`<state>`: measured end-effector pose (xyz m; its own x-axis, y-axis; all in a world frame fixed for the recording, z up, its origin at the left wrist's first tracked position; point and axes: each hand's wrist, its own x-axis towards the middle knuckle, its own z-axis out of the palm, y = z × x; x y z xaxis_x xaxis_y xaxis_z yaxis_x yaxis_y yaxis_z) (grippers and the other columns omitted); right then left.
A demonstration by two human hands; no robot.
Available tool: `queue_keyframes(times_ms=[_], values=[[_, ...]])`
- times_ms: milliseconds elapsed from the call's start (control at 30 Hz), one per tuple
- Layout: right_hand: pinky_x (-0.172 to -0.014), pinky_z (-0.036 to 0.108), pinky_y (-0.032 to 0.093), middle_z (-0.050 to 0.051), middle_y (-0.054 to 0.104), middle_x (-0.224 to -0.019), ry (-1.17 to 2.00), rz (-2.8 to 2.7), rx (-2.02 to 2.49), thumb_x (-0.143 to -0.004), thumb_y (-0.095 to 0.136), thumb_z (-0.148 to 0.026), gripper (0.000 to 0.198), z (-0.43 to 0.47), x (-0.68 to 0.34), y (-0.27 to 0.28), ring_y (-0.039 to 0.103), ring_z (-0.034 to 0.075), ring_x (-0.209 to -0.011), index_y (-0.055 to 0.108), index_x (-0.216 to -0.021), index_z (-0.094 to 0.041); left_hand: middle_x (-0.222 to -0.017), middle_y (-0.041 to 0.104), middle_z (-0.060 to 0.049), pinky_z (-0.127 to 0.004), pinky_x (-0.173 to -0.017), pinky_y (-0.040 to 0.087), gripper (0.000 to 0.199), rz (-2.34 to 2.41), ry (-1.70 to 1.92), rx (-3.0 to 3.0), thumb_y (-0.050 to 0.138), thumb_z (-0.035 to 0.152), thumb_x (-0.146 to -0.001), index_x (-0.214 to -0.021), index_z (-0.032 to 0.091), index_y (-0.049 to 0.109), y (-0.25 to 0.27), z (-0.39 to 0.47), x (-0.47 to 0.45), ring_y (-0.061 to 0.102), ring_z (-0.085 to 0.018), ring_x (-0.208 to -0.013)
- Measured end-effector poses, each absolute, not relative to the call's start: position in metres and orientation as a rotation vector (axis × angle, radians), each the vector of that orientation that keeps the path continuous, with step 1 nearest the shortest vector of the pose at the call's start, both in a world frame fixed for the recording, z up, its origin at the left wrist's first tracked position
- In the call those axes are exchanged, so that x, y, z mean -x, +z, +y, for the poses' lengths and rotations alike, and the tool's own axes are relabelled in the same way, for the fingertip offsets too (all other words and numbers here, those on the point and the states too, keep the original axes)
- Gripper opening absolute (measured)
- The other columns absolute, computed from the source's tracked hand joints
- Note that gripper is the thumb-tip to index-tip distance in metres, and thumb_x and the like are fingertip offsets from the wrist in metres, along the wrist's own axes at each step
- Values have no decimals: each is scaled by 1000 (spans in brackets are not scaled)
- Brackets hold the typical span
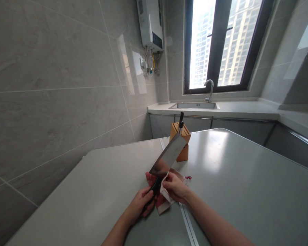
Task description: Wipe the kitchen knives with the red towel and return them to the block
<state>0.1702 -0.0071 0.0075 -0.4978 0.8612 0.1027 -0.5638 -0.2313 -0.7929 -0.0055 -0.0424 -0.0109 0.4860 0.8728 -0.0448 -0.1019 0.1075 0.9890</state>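
My left hand (141,203) is closed around the black handle of a cleaver (169,153), whose broad steel blade tilts up and to the right. Pinched in my right hand (176,187) is a red and white cloth (164,204), close to where the blade meets the handle. Part of the cloth hangs below the handle and bunches around it. Just behind the blade stands a wooden knife block (184,152), partly covered by it, with a black-handled tool (181,119) upright in a slot.
A grey-white table (113,174) lies under my hands, with a seam strip (188,225) running across it. Beyond it, a counter holds a sink (195,106) and a tap (209,89) below a window. A tiled wall (61,68) rises on the left.
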Motion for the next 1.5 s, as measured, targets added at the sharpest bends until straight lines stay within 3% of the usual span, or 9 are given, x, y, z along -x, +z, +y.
queue_keyframes(times_ms=[233,433,867,1500], values=[[-66,27,44,3,67,-72,1838,-944,540,-54,78,-21,27,-10,-166,11,59,14,-63,65,-76,-12,-43,39,9,-16,-30,13,33,749,799,-1319,43,45,-87,-83,12,51,-11,-42,8,25,-2,-28],[-60,27,42,2,66,-65,1784,-940,607,-55,78,-23,23,-12,-166,18,57,14,-59,64,-71,-12,-44,39,8,-17,-30,12,32,742,803,-1311,44,43,-87,-84,12,52,-7,-42,8,24,-2,-28],[-63,26,41,-2,62,-64,1763,-953,598,-57,77,-25,24,-8,-170,15,55,12,-59,59,-69,-15,-43,39,8,-16,-31,14,32,728,842,-1262,45,45,-86,-80,13,50,-3,-44,6,25,-2,-29],[-71,30,46,4,67,-78,1787,-955,551,-58,77,-26,32,-5,-170,12,61,17,-71,62,-84,-14,-44,38,8,-17,-32,12,33,765,873,-1216,42,44,-87,-82,12,51,-12,-42,7,24,-2,-29]])
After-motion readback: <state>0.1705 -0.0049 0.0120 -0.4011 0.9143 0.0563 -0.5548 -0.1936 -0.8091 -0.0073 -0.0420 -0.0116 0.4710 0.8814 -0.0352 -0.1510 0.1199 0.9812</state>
